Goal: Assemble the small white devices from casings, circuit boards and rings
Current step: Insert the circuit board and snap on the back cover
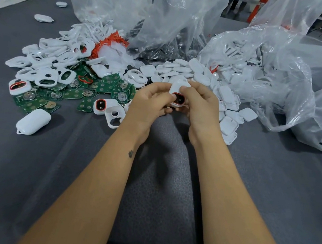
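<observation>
Above the grey table [70, 171], near its middle, the left hand [150, 102] and right hand [200, 106] together pinch a white device [178, 93] with an orange ring, while green circuit boards [103, 89] and white casings [47, 68] lie beyond, before clear plastic bags [262, 73] toward the far edge.

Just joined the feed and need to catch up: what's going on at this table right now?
A person holds one small white plastic casing with an orange ring in both hands, left hand and right hand, fingers pinching it above the grey table. Green circuit boards and loose white casings lie piled behind, beside clear plastic bags.
</observation>
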Tool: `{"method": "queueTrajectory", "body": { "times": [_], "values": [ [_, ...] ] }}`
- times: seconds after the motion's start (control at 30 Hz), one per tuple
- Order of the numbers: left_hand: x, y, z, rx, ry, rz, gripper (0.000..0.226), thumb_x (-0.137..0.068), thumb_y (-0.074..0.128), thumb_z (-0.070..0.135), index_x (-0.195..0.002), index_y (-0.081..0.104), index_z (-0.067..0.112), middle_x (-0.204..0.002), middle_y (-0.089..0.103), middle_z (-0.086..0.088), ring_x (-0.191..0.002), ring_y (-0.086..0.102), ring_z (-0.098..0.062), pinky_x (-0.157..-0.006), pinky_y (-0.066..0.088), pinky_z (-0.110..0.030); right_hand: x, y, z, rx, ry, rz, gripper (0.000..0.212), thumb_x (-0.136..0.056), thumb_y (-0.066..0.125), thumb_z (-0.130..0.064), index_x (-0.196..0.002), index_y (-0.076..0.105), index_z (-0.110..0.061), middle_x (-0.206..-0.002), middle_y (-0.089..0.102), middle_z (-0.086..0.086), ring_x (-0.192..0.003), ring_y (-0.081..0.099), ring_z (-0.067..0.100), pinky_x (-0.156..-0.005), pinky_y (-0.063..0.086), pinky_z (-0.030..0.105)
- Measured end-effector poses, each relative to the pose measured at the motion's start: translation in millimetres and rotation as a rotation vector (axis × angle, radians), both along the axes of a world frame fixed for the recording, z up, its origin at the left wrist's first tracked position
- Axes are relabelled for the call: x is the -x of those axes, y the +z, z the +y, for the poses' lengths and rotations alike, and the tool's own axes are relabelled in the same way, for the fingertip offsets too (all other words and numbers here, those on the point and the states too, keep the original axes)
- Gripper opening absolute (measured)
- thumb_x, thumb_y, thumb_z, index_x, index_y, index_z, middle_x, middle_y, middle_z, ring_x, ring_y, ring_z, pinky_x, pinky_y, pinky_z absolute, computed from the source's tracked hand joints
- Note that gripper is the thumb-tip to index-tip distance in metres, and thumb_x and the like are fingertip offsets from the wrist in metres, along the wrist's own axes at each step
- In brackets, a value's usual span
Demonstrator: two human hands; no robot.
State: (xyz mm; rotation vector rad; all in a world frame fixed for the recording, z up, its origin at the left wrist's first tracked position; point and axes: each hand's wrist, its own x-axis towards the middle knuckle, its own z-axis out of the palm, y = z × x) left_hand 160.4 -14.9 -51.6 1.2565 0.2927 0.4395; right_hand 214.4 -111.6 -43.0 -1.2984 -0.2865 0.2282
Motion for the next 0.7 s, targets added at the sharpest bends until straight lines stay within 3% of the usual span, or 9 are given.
{"method": "queueTrajectory", "body": {
  "times": [0.23,0.33,0.5,0.6,0.7],
  "values": [
    [-1.7,-3.6,2.4,0.094,-0.053,-0.034,0.023,-0.092,0.049,0.017,-0.089,0.071,0.014,-0.081,0.065,-0.005,-0.069,0.061,-0.013,-0.065,0.052,-0.025,-2.4,-2.7,1.2,0.053,-0.050,0.000,0.013,-0.087,0.060,-0.007,-0.079,0.069,-0.011,-0.066,0.066,0.000,-0.063,0.058,0.014,-0.054,0.047,0.024],
    [-2.7,-4.8,1.1,0.076,-0.031,-0.024,0.027,-0.096,0.044,0.014,-0.089,0.070,0.014,-0.075,0.068,0.000,-0.064,0.059,-0.010,-0.062,0.052,-0.024,-1.8,-1.5,1.5,0.061,-0.086,0.010,0.012,-0.086,0.060,-0.007,-0.079,0.068,-0.011,-0.069,0.065,0.002,-0.065,0.058,0.015,-0.054,0.048,0.025],
    [0.7,-7.2,-6.8,-0.113,0.042,-0.005,0.028,-0.095,0.044,0.006,-0.090,0.068,0.018,-0.072,0.063,0.004,-0.062,0.054,-0.006,-0.060,0.050,-0.023,4.4,5.5,-4.2,0.058,-0.210,0.004,0.007,-0.087,0.061,-0.008,-0.086,0.066,-0.013,-0.087,0.063,0.008,-0.078,0.058,0.018,-0.072,0.053,0.037],
    [4.5,-5.9,-15.3,-0.264,0.102,0.026,0.027,-0.094,0.046,0.006,-0.091,0.068,0.021,-0.078,0.062,0.002,-0.063,0.053,-0.007,-0.063,0.046,-0.024,6.7,11.4,-26.2,0.061,-0.312,0.037,0.010,-0.088,0.060,-0.008,-0.085,0.065,-0.018,-0.085,0.060,0.006,-0.074,0.055,0.017,-0.071,0.051,0.034],
    [7.4,-1.7,-34.7,-0.373,0.089,0.029,0.027,-0.091,0.050,0.006,-0.088,0.068,0.026,-0.076,0.063,0.001,-0.066,0.052,-0.011,-0.064,0.043,-0.030,4.7,15.0,-65.0,0.086,-0.428,0.031,0.018,-0.088,0.058,-0.005,-0.087,0.063,-0.022,-0.082,0.062,0.000,-0.062,0.060,0.003,-0.056,0.047,0.015]
  ]
}}
